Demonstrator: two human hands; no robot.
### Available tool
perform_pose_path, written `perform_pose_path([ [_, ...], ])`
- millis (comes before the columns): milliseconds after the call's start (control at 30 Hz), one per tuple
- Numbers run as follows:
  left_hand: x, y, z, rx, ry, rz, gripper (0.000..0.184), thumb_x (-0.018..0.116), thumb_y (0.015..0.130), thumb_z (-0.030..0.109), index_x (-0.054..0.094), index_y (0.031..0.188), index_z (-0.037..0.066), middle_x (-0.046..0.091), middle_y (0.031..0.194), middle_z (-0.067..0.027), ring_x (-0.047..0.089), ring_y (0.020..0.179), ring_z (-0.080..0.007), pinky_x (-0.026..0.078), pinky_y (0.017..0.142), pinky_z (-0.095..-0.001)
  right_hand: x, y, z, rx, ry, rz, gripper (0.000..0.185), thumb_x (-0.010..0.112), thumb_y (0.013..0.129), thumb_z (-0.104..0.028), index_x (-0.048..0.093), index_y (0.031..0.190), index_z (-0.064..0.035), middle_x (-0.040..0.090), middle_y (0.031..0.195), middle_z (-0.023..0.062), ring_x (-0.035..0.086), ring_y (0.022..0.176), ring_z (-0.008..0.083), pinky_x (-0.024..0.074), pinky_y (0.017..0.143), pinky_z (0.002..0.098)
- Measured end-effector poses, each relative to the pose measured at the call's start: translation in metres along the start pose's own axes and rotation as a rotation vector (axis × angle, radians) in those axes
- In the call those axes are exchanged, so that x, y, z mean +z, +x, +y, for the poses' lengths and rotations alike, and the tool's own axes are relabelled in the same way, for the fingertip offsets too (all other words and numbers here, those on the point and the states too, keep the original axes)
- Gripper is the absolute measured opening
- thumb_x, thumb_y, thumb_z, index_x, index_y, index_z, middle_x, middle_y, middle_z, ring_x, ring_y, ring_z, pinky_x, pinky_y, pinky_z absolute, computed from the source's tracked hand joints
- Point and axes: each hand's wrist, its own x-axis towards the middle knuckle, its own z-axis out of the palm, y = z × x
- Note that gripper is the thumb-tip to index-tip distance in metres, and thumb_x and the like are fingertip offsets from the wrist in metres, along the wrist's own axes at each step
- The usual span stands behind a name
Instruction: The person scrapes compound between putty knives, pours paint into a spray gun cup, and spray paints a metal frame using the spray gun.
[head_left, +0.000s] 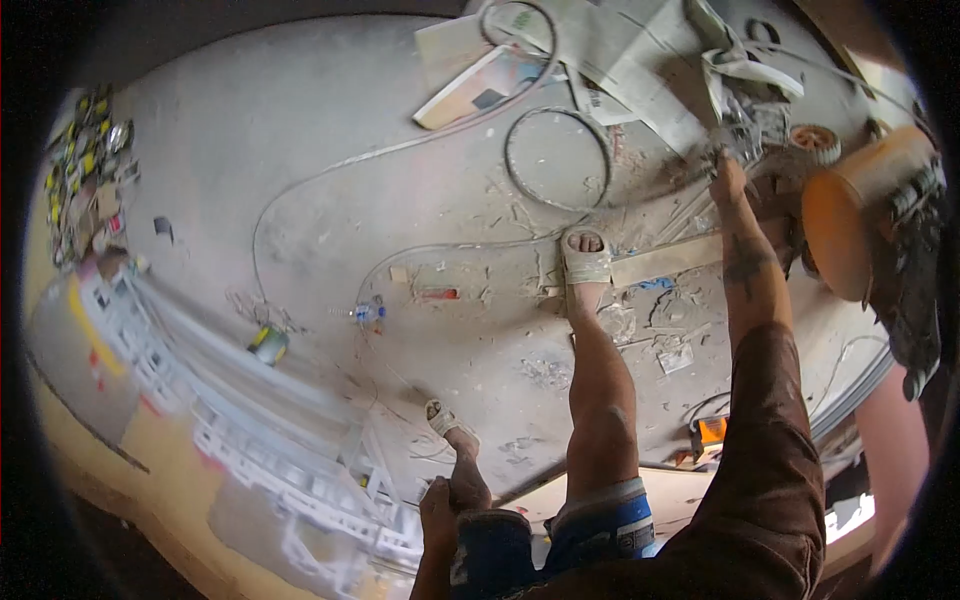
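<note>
My right hand (730, 178) reaches to the upper right, its fingers closed at a tangle of grey and clear material (742, 130). What they grip is too small and blurred to name. Crumpled printed paper sheets (650, 75) lie just beyond and left of that hand. Low in the view, my left hand (437, 500) rests against my left knee, and its fingers are hard to make out.
An orange bucket (838, 235) lies tipped at the right, near an orange wheel (815, 140). A coiled hose (510, 160), a board (670, 258), a plastic bottle (370, 312) and debris lie on the floor. White metal frames (290, 470) stand at the lower left.
</note>
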Motion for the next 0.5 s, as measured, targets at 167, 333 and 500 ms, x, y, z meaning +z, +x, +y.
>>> perform_pose_path([
  [167,0.011,-0.02,-0.023,0.209,0.361,-0.209,0.037,0.042,0.103,0.03,0.061,0.1,-0.002,0.068,0.09,-0.0114,0.064,0.074,-0.0187,0.053,0.071,-0.0318,0.007,-0.068,-0.039,0.076,-0.21,0.162,0.034,0.06,0.083,-0.017,0.059,0.114,-0.0044,0.064,0.105,0.0179,0.061,0.092,0.0374,0.0475,0.079,0.0468],
  [333,0.008,-0.059,-0.006,0.127,0.109,-0.34,0.038,0.042,0.103,0.032,0.061,0.099,-0.001,0.068,0.09,-0.0099,0.063,0.073,-0.0168,0.053,0.07,-0.0298,-0.15,-0.129,-0.215,0.942,1.539,0.7,0.047,0.059,0.089,-0.008,0.038,0.131,-0.001,0.058,0.114,0.0094,0.058,0.096,0.0265,0.0485,0.083,0.0449],
  [500,-0.041,-0.1,0.052,0.491,0.146,-0.169,0.041,0.043,0.103,0.036,0.063,0.096,0.001,0.066,0.084,-0.007,0.063,0.071,-0.014,0.053,0.067,-0.0296,-0.311,-0.184,-0.341,0.756,1.59,0.48,0.028,0.055,0.088,-0.009,0.057,0.115,-0.0019,0.056,0.112,0.0047,0.054,0.098,0.0196,0.0439,0.088,0.0346],
])
